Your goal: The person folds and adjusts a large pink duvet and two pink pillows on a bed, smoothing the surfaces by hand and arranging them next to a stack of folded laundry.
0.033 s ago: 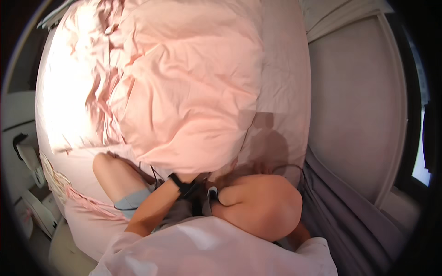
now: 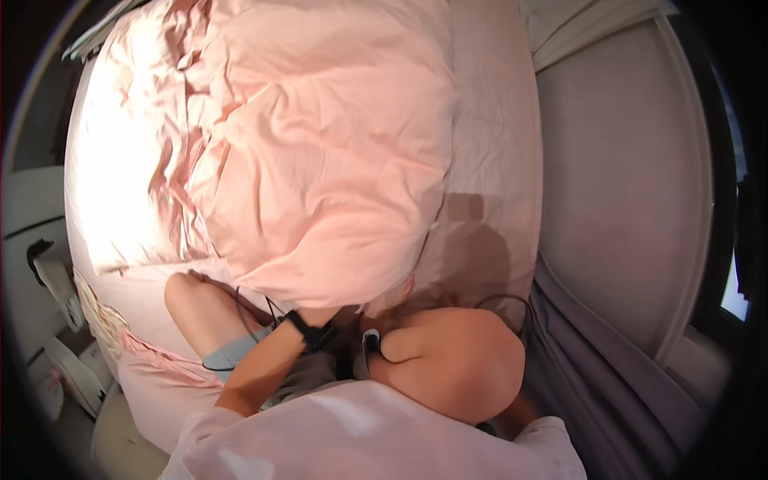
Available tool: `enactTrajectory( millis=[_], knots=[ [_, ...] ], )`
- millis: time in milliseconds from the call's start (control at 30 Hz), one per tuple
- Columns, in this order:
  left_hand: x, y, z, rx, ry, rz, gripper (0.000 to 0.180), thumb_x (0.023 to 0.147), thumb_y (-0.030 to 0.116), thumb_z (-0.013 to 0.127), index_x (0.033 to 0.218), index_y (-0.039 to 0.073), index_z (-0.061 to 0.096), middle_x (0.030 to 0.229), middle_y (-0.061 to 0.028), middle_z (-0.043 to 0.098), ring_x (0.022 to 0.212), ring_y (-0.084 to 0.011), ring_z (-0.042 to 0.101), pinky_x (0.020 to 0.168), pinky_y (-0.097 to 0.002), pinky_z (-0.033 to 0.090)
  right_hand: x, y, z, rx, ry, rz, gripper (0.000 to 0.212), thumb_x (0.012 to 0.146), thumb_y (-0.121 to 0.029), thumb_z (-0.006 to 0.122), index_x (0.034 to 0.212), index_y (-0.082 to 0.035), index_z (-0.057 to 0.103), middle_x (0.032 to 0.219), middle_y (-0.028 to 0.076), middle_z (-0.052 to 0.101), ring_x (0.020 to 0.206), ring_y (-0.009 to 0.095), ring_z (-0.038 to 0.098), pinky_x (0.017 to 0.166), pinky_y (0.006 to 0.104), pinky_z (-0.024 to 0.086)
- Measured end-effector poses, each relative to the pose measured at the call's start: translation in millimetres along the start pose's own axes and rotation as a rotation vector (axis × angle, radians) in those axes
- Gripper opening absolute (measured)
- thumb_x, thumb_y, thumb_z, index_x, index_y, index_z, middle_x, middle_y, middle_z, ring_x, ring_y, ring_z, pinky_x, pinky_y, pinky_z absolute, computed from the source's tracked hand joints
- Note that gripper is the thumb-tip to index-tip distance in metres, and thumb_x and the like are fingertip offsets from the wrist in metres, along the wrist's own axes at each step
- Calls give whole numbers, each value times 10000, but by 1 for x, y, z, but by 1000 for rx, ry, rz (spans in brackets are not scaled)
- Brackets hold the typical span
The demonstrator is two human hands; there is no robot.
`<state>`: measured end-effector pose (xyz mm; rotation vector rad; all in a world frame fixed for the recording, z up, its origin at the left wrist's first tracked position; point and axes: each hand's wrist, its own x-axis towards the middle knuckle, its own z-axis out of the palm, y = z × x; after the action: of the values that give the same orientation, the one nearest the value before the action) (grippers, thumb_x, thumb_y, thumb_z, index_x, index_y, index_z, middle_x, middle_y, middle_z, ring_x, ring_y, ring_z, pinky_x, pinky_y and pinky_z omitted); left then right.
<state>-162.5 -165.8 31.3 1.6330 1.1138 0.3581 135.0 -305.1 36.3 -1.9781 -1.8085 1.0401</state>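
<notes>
My left hand [image 2: 330, 311] reaches to the near edge of a puffy pink duvet [image 2: 328, 176], with a black band [image 2: 310, 330] on its wrist. Its fingers are hidden at that edge, so their grip does not show. My right arm [image 2: 516, 416] comes in low on the right and passes behind my raised right knee [image 2: 480, 360], which covers most of it. Shadowed skin [image 2: 388, 302] shows beyond that knee, beside the duvet; I cannot tell whether it is a hand or a foot. A dark strap with a pale rim [image 2: 370, 342] sits between my legs.
I sit on a pink-sheeted bed [image 2: 496, 120]. A brightly lit pillow [image 2: 120, 184] lies to the left of the duvet. Thin dark cable [image 2: 512, 298] loops by my right knee. Grey curtain fabric [image 2: 592, 360] and a pale panel [image 2: 624, 176] stand along the right side.
The view has shifted slightly. More of the shadowed skin shows beside the duvet's near edge, and my left hand has moved slightly to the left.
</notes>
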Motion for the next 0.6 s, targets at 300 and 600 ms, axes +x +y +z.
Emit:
enactTrajectory(
  millis=[300,600],
  knots=[
    [-2,7,-5,108,-34,-113,517,828,255,668,1275,18,561,1233,-190,598,1173,-294,554,1012,-399,421,83,-96,-6,380,150,-61,933,814,-363,774,1515,6,281,1482,255,313,1251,376,449,982,428,460],
    [69,-32,-77,-2,-175,-199,488,878,284,656,1273,14,566,1231,-192,601,1165,-289,561,997,-376,442,137,-90,21,462,622,-171,809,834,-210,671,1526,-19,297,1490,286,275,1332,491,347,1067,517,387]
  ],
)
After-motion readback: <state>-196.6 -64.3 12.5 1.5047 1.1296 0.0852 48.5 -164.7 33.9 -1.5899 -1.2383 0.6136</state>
